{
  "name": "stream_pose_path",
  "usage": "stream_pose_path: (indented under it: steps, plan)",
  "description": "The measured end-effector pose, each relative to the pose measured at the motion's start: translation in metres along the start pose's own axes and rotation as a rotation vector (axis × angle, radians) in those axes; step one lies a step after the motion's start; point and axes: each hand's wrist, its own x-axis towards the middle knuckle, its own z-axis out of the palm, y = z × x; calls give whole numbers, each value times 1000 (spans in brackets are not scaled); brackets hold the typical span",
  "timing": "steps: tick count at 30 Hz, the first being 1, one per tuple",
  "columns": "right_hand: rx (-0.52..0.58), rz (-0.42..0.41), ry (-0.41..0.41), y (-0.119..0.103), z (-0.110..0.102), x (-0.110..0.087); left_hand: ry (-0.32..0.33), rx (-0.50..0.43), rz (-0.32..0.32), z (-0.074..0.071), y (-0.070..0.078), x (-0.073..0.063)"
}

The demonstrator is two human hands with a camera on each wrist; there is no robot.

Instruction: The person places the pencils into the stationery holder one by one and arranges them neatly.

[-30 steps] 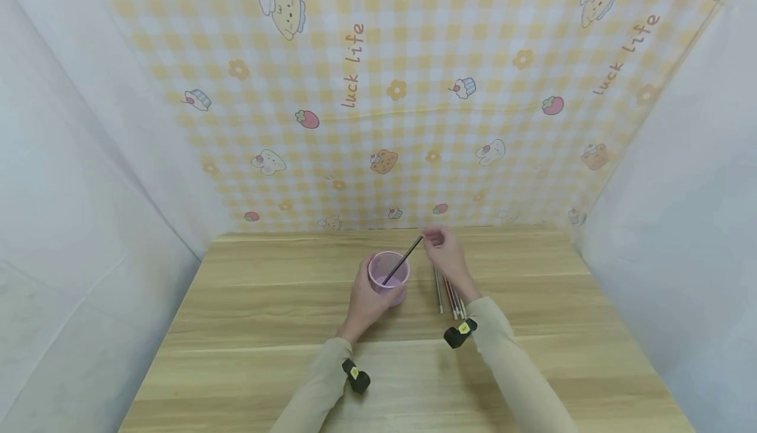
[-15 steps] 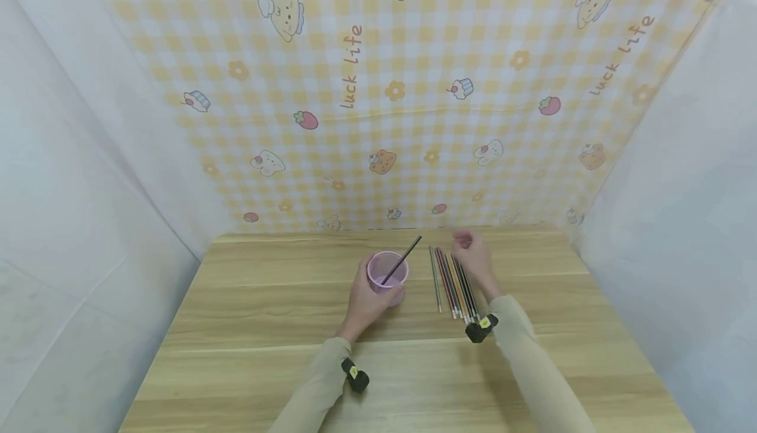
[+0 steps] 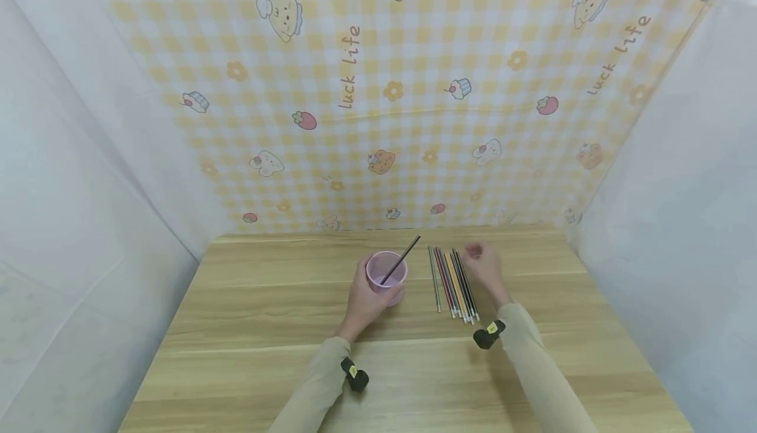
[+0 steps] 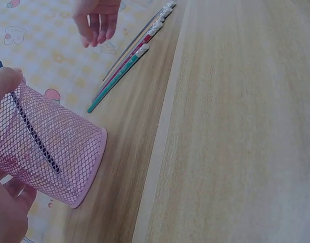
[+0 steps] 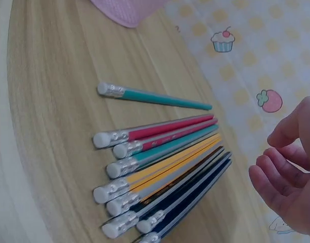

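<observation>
Head view: left hand (image 3: 362,301) curled fingers round pink cylindrical mesh cup (image 4: 81,147) – seemingly steadying; slim dark pencil (image 3: 401,259) leaned inside. Right hand (image 3: 483,265) hung beside multicoloured eraser-tipped pencils (image 5: 170,161) on wooden table (image 3: 266,301) – fingers loosely bent, empty.

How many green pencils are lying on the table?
2: one green pencil lies apart, nearest the pink cup; the other green pencil lies between the red pencils and yellow pencils. None seems hidden.

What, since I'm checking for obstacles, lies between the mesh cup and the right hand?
The head view shows a row of pencils on the table between the mesh cup and the right hand.
</observation>
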Motion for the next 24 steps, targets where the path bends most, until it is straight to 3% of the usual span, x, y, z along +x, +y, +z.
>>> stream_pose_path:
  steps: [13,24]
  plan:
    - [-43,91,-78,24,8,-6,-18,-16,-21,0,2,-1]
    - [-78,115,-100,28,14,-7,-12,-24,-21,-1,1,-1]
